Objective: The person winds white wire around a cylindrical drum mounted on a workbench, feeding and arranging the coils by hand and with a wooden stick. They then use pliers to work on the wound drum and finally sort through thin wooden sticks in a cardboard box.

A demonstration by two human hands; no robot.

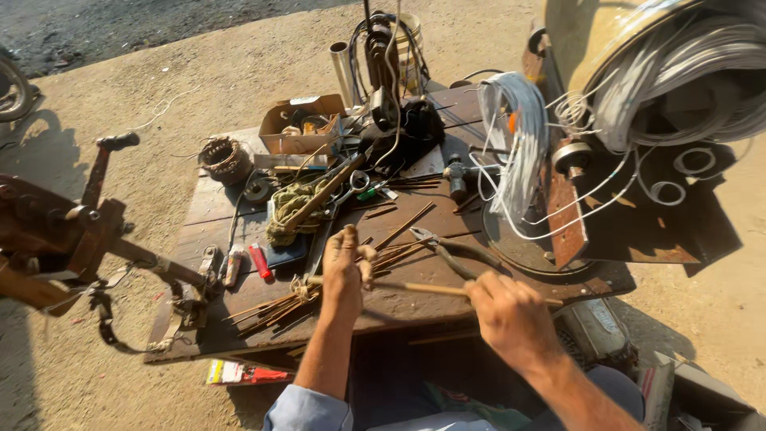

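My left hand [345, 271] rests on the wooden workbench [207, 215], fingers curled around the far end of a thin bamboo stick [415, 287]. My right hand [511, 315] grips the same stick nearer to me. A tied bundle of similar sticks [275, 307] lies just left of my left hand. More loose sticks [403, 231] lie beyond it. Pliers [447, 247] lie between my hands and a round dark plate [519, 247].
A hank of white wire [519, 144] hangs over a winding machine [630, 88] at right. A cardboard box [299, 128], a copper coil [225, 158], cords, a red lighter [260, 261] and a crank device [72, 231] at left crowd the bench.
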